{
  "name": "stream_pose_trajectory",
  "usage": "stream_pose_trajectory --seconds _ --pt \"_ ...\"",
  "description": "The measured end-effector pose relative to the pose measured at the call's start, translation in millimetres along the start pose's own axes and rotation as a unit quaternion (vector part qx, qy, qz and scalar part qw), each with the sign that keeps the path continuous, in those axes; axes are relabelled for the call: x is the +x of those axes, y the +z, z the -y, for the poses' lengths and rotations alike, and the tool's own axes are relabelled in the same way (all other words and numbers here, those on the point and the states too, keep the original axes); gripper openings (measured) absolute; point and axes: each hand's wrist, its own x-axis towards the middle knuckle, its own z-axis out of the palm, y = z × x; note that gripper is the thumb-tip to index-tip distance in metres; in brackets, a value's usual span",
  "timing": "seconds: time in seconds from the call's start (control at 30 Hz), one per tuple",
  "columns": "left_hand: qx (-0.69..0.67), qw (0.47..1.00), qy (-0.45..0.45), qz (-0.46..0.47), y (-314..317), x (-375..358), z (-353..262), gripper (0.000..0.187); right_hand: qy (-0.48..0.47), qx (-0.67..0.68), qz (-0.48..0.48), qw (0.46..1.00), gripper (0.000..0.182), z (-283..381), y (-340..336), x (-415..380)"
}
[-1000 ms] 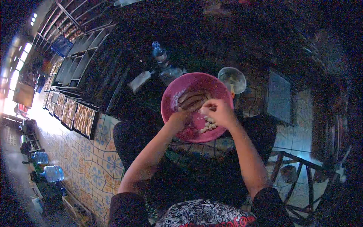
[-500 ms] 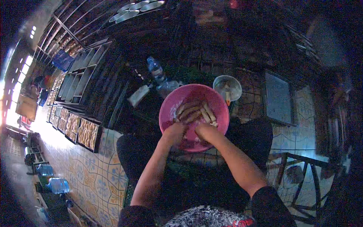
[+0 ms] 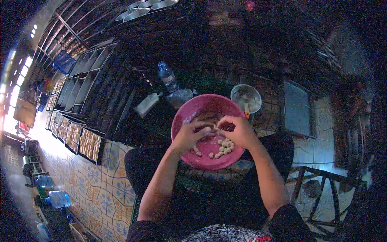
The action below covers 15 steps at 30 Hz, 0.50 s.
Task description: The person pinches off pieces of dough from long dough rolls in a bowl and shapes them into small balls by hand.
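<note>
A pink bowl (image 3: 191, 160) rests between my knees. Several small pale dough pieces (image 3: 224, 148) lie on its right floor, and a thin strip of dough (image 3: 196, 150) is at the lower left. Longer dough strips (image 3: 207, 115) show partly at the far side, behind my fingers. Over the left of the bowl, my left hand (image 3: 192, 135) has its fingers curved and apart. My right hand (image 3: 237, 130) is above the right part, thumb and fingertips pinched together on a small bit of dough (image 3: 216, 127).
Beyond the bowl are a plastic bottle (image 3: 167, 76), a plastic bag (image 3: 146, 104) and a metal bowl with a brush (image 3: 246, 98). A flat tray (image 3: 296, 107) is at the right. Trays of shaped dough (image 3: 90, 144) line the left side, and a metal frame (image 3: 322, 173) stands lower right.
Both hands have risen from the bowl's near side toward its middle and moved apart at the wrists. The small dough pieces now show. The bowl appears slightly lower in view.
</note>
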Motion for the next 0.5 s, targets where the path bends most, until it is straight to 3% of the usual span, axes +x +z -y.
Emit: stream_pose_trajectory --seconds 0.07,0.1,0.17,0.2,0.27,0.3,0.37,0.5 --pt "0.047 0.993 -0.108 -0.015 1 -8 -17 0.032 -0.034 0.012 -0.004 0.999 0.019 -3 8 1" --pt "0.047 0.993 -0.110 -0.015 2 -8 -10 0.032 -0.068 0.022 -0.010 0.997 0.018 -3 11 1" --pt "0.144 0.989 0.019 -0.024 6 -7 3 0.032 -0.038 0.025 -0.011 0.999 0.017 3 16 -1" --pt "0.144 0.989 0.019 -0.023 5 -7 3 0.032 -0.011 0.026 -0.012 1.000 0.015 7 17 -2" --pt "0.102 0.992 -0.070 -0.014 3 -6 0 0.031 -0.053 0.029 -0.027 0.998 0.016 7 18 0" --pt "0.102 0.992 -0.068 -0.014 3 -5 1 0.031 -0.095 0.031 -0.040 0.994 0.017 7 18 1" --pt "-0.034 0.990 -0.130 -0.039 1 -1 11 0.030 -0.061 0.052 -0.050 0.995 0.018 7 21 3" --pt "-0.117 0.985 -0.084 -0.092 10 5 39 0.028 -0.009 0.090 -0.087 0.992 0.023 -8 34 5"
